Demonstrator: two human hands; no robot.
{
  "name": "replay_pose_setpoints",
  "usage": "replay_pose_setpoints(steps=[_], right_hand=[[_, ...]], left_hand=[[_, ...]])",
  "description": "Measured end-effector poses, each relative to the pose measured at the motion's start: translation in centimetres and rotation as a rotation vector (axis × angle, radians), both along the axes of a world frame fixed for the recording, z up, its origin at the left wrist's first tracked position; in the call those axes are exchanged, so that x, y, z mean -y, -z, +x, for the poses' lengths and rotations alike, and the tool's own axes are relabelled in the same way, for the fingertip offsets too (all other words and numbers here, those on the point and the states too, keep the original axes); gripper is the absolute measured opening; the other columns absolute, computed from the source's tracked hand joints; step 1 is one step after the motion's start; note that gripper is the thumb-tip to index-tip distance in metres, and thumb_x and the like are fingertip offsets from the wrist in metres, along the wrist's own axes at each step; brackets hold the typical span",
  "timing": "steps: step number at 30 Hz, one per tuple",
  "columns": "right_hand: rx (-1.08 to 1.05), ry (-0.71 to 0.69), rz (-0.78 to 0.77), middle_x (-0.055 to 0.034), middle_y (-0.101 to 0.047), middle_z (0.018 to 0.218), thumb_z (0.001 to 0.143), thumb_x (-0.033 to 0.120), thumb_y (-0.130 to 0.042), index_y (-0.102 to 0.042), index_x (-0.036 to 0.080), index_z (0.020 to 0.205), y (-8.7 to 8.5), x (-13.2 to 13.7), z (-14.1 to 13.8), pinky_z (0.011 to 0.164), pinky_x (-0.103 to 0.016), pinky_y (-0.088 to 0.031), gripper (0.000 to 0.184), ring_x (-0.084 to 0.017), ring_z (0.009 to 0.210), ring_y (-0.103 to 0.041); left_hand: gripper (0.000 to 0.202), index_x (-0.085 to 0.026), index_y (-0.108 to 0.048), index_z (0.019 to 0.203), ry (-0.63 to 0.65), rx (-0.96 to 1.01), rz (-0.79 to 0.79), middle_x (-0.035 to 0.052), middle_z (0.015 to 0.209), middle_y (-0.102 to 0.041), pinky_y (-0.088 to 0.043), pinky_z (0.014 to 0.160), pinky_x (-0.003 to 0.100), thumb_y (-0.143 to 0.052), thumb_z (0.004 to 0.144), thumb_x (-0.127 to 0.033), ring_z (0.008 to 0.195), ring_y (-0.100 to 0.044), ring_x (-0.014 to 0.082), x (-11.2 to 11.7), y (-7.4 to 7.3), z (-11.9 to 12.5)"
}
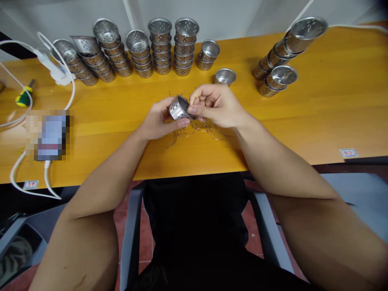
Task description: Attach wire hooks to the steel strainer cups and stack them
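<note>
My left hand (157, 121) is closed around a small perforated metal cup (178, 108), holding it tilted above the orange table (303, 113). My right hand (216, 106) pinches at the cup's rim with thumb and forefinger, apparently on a thin wire piece that I cannot make out clearly. A loose pile of thin wire rings (200, 131) lies on the table right under both hands.
Several stacks of the same metal cups (160, 48) line the table's far edge, with tipped-over stacks (281, 50) at the right and a single cup (225, 76) behind my hands. White cables (18, 173), a charger (56, 70) and a blurred object (50, 135) sit left.
</note>
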State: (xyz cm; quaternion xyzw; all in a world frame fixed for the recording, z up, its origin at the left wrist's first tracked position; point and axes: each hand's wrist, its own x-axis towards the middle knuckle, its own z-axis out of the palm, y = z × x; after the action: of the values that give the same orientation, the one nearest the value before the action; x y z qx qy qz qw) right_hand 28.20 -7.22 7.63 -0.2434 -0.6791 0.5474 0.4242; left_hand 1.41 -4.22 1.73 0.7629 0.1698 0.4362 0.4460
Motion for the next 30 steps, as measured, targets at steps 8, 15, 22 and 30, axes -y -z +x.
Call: replay_pose_setpoints(steps=[8, 15, 22, 30], right_hand=[[0.032, 0.182, 0.119, -0.0038, -0.076, 0.096, 0.098, 0.089, -0.109, -0.082, 0.028, 0.114, 0.3, 0.3, -0.4, 0.072, -0.034, -0.068, 0.069, -0.022, 0.085, -0.072], [0.174, 0.366, 0.358, -0.0125, -0.078, 0.129, 0.111, 0.092, -0.09, -0.086, 0.033, 0.129, 1.2, 0.1, 0.3, 0.086, -0.047, -0.075, 0.061, -0.032, 0.103, -0.075], [0.214, 0.42, 0.487, -0.0146, -0.089, 0.13, 0.121, 0.075, -0.083, -0.095, 0.033, 0.118, 1.2, 0.1, 0.6, 0.105, -0.055, -0.077, 0.043, -0.036, 0.117, -0.083], [0.277, 0.357, 0.565, -0.0144, -0.09, 0.142, 0.112, 0.049, -0.089, -0.096, 0.035, 0.118, 1.6, -0.7, 1.4, 0.119, -0.064, -0.074, 0.018, -0.041, 0.131, -0.085]], left_hand=[[0.086, -0.03, -0.081, 0.156, -0.045, 0.023, 0.058, 0.0076, 0.136, -0.089, -0.081, 0.104, 0.047, -0.113, 0.096, -0.083, 0.119, -0.091, 0.0283, -1.5, 2.2, 0.1], [0.111, -0.034, -0.068, 0.17, -0.096, 0.087, 0.136, 0.012, 0.159, -0.083, -0.078, 0.126, 0.063, -0.116, 0.086, -0.088, 0.148, -0.086, 0.038, -4.1, 4.8, 0.2], [0.109, -0.038, -0.068, 0.169, -0.086, 0.101, 0.104, 0.0089, 0.159, -0.082, -0.079, 0.127, 0.061, -0.119, 0.085, -0.086, 0.15, -0.084, 0.0368, -4.0, 4.1, 0.3], [0.109, -0.035, -0.07, 0.164, -0.133, 0.104, 0.054, 0.0099, 0.154, -0.077, -0.076, 0.131, 0.064, -0.114, 0.084, -0.095, 0.164, -0.08, 0.0439, -3.6, 3.9, 0.4]])
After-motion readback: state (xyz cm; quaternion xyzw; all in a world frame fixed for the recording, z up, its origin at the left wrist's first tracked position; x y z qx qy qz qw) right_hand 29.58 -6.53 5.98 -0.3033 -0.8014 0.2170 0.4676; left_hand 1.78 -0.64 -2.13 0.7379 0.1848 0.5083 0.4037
